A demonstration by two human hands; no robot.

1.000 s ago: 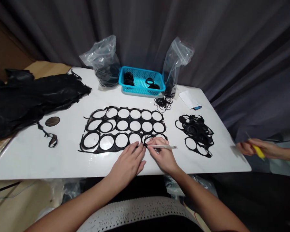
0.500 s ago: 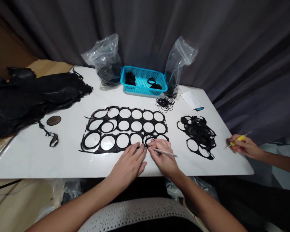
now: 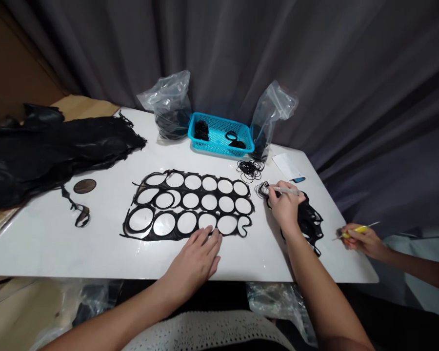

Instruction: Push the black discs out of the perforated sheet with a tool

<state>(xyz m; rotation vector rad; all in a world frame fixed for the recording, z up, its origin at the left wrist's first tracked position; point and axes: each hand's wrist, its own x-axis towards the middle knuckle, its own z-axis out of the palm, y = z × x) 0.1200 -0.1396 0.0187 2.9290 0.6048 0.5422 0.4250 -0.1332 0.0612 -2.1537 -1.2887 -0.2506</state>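
Observation:
A black rubber-like sheet with rows of round holes [image 3: 181, 230] lies flat in front of me. On its near edge rests my left hand [image 3: 195, 258], open, fingers stretched out and holding nothing. Farther right, my right hand [image 3: 286, 209] is closed around a slim, pale, pen-like tool [image 3: 286, 190]. Thin black rings [image 3: 262, 189] are at the tool's left end; whether they hang from it or touch the table I cannot tell. Beneath and beside that hand is a heap of black holed scraps [image 3: 310, 219], partly covered by the wrist.
Behind stand a blue basket [image 3: 221, 152] with black rings, two clear bags [image 3: 171, 105], and a loose ring pile [image 3: 250, 169]. Crumpled black sheets [image 3: 58, 151] and a dark disc [image 3: 85, 186] lie left. At right, another person's hand [image 3: 364, 240] holds a yellow-handled tool [image 3: 355, 231].
My right hand has moved right and away from me, from the sheet to beside the scrap heap, bringing the tool and thin rings. My left hand stays on the sheet. The view has shifted slightly.

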